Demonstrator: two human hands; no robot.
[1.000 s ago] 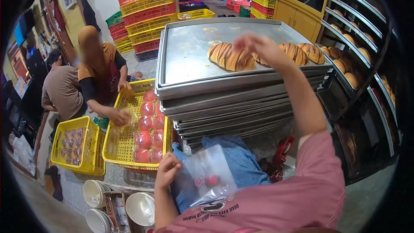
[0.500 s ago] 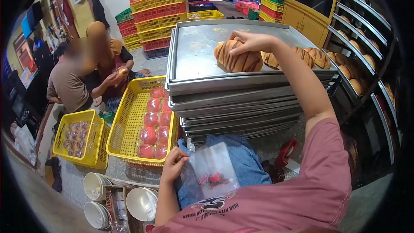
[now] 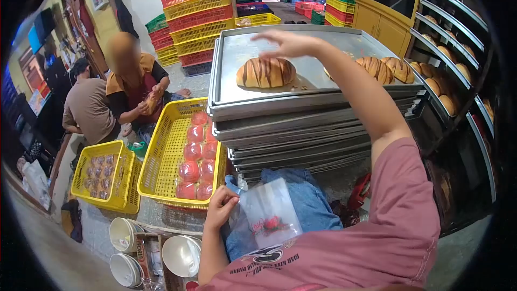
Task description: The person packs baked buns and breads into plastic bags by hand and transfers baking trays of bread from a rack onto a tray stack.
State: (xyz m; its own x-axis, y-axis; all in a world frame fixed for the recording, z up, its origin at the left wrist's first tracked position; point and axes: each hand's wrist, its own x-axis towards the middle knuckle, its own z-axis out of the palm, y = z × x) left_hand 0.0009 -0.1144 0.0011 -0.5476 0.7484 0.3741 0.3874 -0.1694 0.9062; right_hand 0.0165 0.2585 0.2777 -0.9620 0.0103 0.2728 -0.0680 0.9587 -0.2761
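Observation:
A bread with dark stripes [image 3: 266, 73] lies near the front left of the top metal tray [image 3: 229, 94]. Just above it, my right hand [image 3: 285, 44] is raised with its fingers apart, holding nothing. Several similar striped breads [image 3: 377, 69] sit further right on the tray, one partly hidden by my forearm. My left hand [image 3: 222, 205] is closed, with fingers pinched at the upper left corner of a clear plastic bag [image 3: 269, 211] with a red print. The bag rests over blue denim cloth [image 3: 315, 205] at my lap.
Left of the tray stack stands a yellow crate [image 3: 161, 148] with red wrapped items [image 3: 189, 171]. Beyond it are a smaller yellow crate [image 3: 125, 183] and two seated people, one holding a bread. White bowls [image 3: 182, 256] sit bottom left. A rack with breads [image 3: 447, 102] stands right.
The striped bread that my right hand held has moved left on the tray, and the hand has let go and lifted above it. The co-worker's hands have shifted.

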